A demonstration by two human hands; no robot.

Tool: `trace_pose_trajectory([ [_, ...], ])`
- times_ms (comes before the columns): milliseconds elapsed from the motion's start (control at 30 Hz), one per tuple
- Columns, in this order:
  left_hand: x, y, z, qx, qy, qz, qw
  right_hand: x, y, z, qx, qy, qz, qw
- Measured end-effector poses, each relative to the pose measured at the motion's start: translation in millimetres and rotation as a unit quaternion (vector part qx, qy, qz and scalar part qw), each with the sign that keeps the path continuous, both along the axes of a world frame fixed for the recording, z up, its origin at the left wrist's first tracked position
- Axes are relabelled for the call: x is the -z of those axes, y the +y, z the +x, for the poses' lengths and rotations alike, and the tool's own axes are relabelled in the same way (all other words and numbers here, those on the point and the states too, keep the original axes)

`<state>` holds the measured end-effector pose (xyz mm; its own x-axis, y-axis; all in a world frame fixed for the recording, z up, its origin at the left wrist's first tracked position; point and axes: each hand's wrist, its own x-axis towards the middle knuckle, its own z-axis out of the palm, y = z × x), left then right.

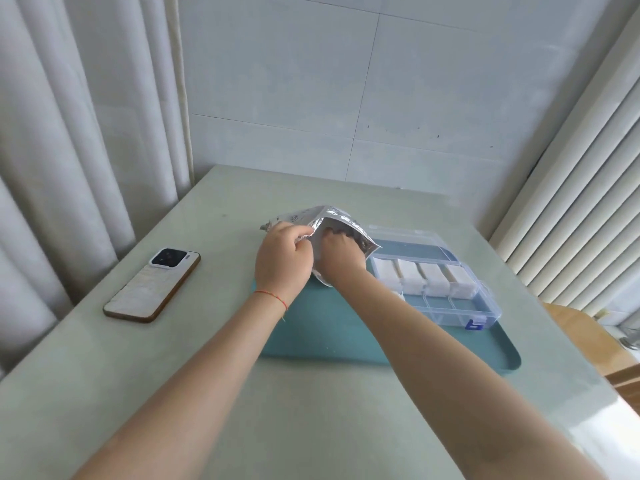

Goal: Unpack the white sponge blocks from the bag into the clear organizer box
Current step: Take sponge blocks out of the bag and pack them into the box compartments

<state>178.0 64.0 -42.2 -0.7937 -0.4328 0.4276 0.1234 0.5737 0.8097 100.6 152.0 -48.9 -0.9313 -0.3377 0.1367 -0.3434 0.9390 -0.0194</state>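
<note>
Pinching the bag (332, 220) rim, left hand (282, 261) — mouth faces near; right hand (341, 252) inside, grip hidden.

Silver foil bag (332, 216); white sponge blocks (412, 277); clear box (460, 306), blue latch (473, 325); teal tray (332, 334); pale green table (242, 427); red wrist string (272, 295).

On the surface (104, 393) I see a tray (346, 334) right of centre, with the phone (152, 285) lying well to its left. The box (460, 306) sits on the tray's right part, lid swung back behind it, blocks (412, 277) in its rear compartments. The bag (349, 225) is just left of the box, at the tray's far edge, my left hand (282, 261) at its mouth and my right hand (341, 256) reaching inside.
</note>
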Motion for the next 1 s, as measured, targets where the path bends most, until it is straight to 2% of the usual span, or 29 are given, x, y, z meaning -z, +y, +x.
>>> trace_pose_trajectory([
  [333,-1,3,0,-0.001,0.000,0.020,1.000,3,-1,4,-0.031,0.060,-0.034,0.997],
  [567,-1,4,2,0.002,-0.002,0.020,1.000,-5,12,6,-0.028,0.042,-0.056,0.997],
  [733,-1,6,2,0.002,-0.006,0.010,1.000,-11,33,11,-0.031,0.013,-0.182,0.983],
  [833,0,8,1,-0.001,-0.011,-0.001,1.000,-21,51,19,-0.019,-0.047,-0.264,0.963],
  [933,2,14,2,-0.019,-0.010,-0.032,0.999,-32,70,23,0.017,-0.165,-0.364,0.916],
  [1000,2,20,4,-0.043,0.001,-0.060,0.997,-38,85,26,0.027,-0.222,-0.387,0.895],
])
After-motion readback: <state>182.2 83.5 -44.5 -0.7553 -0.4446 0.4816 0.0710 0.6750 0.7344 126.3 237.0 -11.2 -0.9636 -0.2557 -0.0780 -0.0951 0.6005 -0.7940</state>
